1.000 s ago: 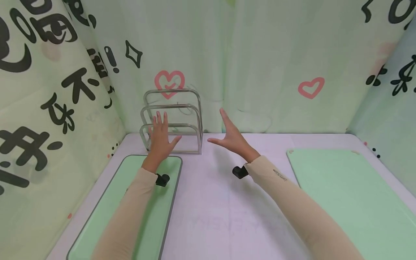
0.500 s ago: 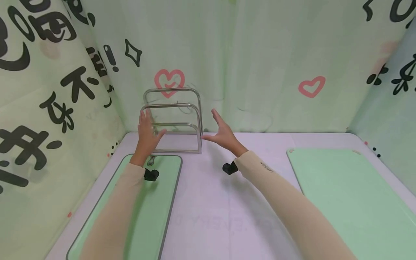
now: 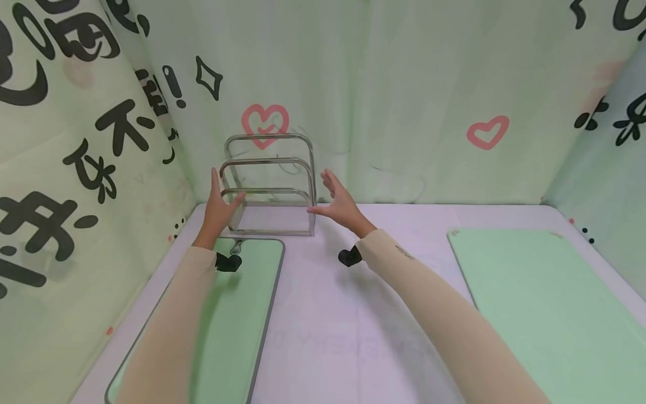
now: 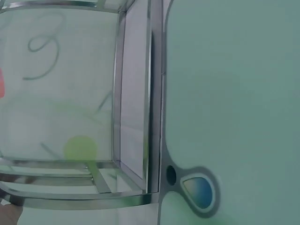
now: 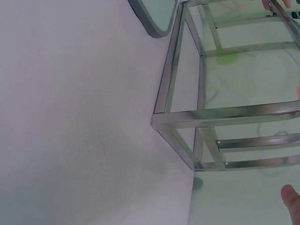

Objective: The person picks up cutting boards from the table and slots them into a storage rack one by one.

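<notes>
A silver metal rack (image 3: 275, 232) with three upright arched bars stands at the back of the table, left of the middle. My left hand (image 3: 219, 209) is at its left side, fingers straight and pointing up, thumb overlapping the front arch. On the other side my right hand (image 3: 345, 209) has its fingers extended and spread from the thumb, whose tip is right at the rack's right edge. In the right wrist view the rack's lower corner (image 5: 161, 119) shows close up, with a fingertip (image 5: 291, 201) at the right edge. Neither hand grips the rack.
A green cutting board (image 3: 252, 292) with a grey rim and a drop-shaped inset (image 4: 199, 192) lies below the left arm, just in front of the rack. A plain green board (image 3: 545, 297) lies at the right. Printed curtains (image 3: 414, 101) enclose the table's back and sides.
My left hand has moved left from in front of the rack to its left side. The right hand has moved left, closer to the rack's right side. The rack stays in place.
</notes>
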